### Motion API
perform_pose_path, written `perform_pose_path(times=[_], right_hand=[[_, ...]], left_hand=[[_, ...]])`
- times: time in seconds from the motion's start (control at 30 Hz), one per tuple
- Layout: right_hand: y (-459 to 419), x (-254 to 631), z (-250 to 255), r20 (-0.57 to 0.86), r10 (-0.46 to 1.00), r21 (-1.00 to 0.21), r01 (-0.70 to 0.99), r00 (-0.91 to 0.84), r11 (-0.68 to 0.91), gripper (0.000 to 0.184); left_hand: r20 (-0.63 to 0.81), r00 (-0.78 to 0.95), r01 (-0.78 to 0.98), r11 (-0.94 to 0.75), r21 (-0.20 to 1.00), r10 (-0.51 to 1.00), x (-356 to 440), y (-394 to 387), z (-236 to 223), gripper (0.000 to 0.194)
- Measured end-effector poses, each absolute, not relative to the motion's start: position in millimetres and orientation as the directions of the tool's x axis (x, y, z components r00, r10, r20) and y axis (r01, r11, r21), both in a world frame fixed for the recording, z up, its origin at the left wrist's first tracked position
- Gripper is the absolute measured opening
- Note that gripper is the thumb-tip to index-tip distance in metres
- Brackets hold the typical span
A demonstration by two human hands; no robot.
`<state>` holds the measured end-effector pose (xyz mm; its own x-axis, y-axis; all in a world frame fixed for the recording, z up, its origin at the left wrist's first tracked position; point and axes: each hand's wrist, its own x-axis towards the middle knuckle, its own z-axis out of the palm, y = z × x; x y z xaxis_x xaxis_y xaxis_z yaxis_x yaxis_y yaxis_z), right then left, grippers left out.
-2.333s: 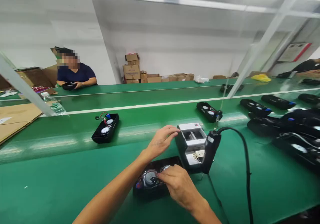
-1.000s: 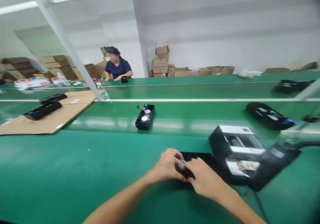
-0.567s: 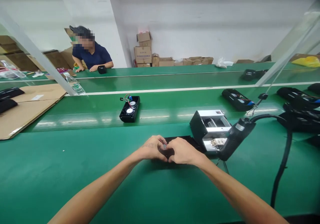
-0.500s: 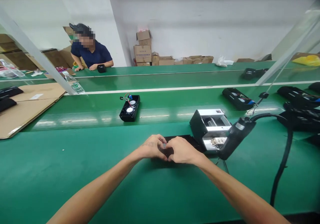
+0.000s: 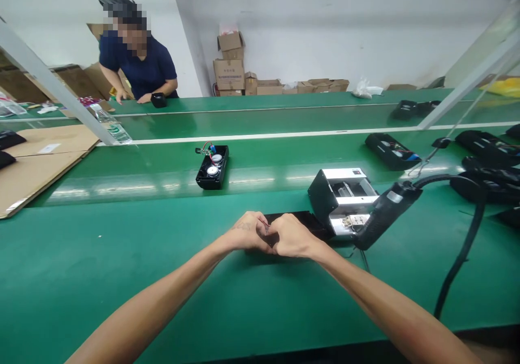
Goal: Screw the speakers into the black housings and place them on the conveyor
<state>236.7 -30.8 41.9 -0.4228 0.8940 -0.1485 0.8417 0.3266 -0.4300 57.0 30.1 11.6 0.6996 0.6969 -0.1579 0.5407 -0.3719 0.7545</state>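
Just in front of me a black plastic housing (image 5: 304, 222) lies on the green bench, mostly covered by my hands. My left hand (image 5: 248, 231) is closed over its left part, thumb and fingers drawn together. From the other side my right hand (image 5: 293, 236) bends inward, its fingertips meeting those of the left. A thin reddish strand, perhaps a wire, shows by the left fingertips; what else the fingers pinch is hidden. Right of the housing stands a silver and black box-shaped machine (image 5: 345, 200). A black electric screwdriver (image 5: 388, 215) hangs slanted in front of it.
An open speaker housing (image 5: 213, 167) with two round drivers and wires sits on the green belt. More black housings (image 5: 392, 151) lie to the right. Flat cardboard (image 5: 52, 158) and a plastic bottle (image 5: 111, 125) are left. A person (image 5: 138, 55) leans at the far bench.
My fingertips have closed in on each other, and a reddish strand now shows between them. The view has shifted slightly. Across the bench the person appears higher and closer.
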Motion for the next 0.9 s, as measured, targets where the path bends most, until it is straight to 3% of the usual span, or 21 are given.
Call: perform_pose_path(times=[0.13,0.2,0.27,0.33,0.4,0.43,0.5,0.57,0.67,0.77,0.9], right_hand=[[-67.4,239.7,42.4,-0.062,0.897,-0.382,0.841,-0.438,0.384,0.018],[-96.1,254.6,44.6,0.206,0.901,-0.398,0.808,-0.383,0.435,0.031],[-122.5,279.5,45.2,0.588,0.805,-0.414,0.825,-0.08,0.385,0.034],[-139.1,310.4,42.8,0.751,0.571,-0.5,0.851,0.333,0.161,0.033],[-142.8,340.2,36.7,0.692,0.439,-0.604,0.793,0.573,-0.082,0.052],[-140.5,352.7,32.2,0.624,0.459,-0.643,0.749,0.632,-0.158,0.06],[-131.6,369.7,21.0,0.463,0.548,-0.729,0.651,0.696,-0.211,0.059],[-122.7,375.8,9.0,0.372,0.57,-0.838,0.529,0.733,-0.133,0.046],[-117.9,372.3,-2.2,0.347,0.611,-0.924,0.372,0.712,0.092,0.04],[-120.5,369.3,5.4,0.331,0.702,-0.941,0.275,0.631,0.197,0.032],[-118.5,372.4,41.1,0.464,0.553,-0.877,0.267,0.692,0.4,0.036]], left_hand=[[-0.041,0.707,0.524,-0.484,0.701,0.706,53.3,5.2,10.7,0.026],[0.018,0.708,0.514,-0.533,0.673,0.706,50.0,-11.2,5.1,0.023],[0.113,0.707,0.499,-0.606,0.619,0.698,46.1,-24.8,-4.8,0.021],[0.241,0.707,0.469,-0.697,0.543,0.664,42.3,-33.4,-16.1,0.022],[0.341,0.706,0.439,-0.761,0.479,0.621,39.4,-37.3,-24.7,0.024],[0.362,0.706,0.429,-0.775,0.465,0.609,38.5,-38.1,-27.3,0.026],[0.374,0.705,0.43,-0.783,0.45,0.602,37.3,-38.4,-29.1,0.026],[0.37,0.702,0.446,-0.781,0.438,0.608,36.5,-38.2,-28.5,0.024],[0.36,0.712,0.458,-0.788,0.412,0.602,33.6,-36.8,-29.1,0.022],[0.344,0.736,0.465,-0.805,0.37,0.583,29.1,-32.8,-34.5,0.021],[0.343,0.771,0.462,-0.842,0.28,0.537,28.8,-26.4,-43.0,0.014]])
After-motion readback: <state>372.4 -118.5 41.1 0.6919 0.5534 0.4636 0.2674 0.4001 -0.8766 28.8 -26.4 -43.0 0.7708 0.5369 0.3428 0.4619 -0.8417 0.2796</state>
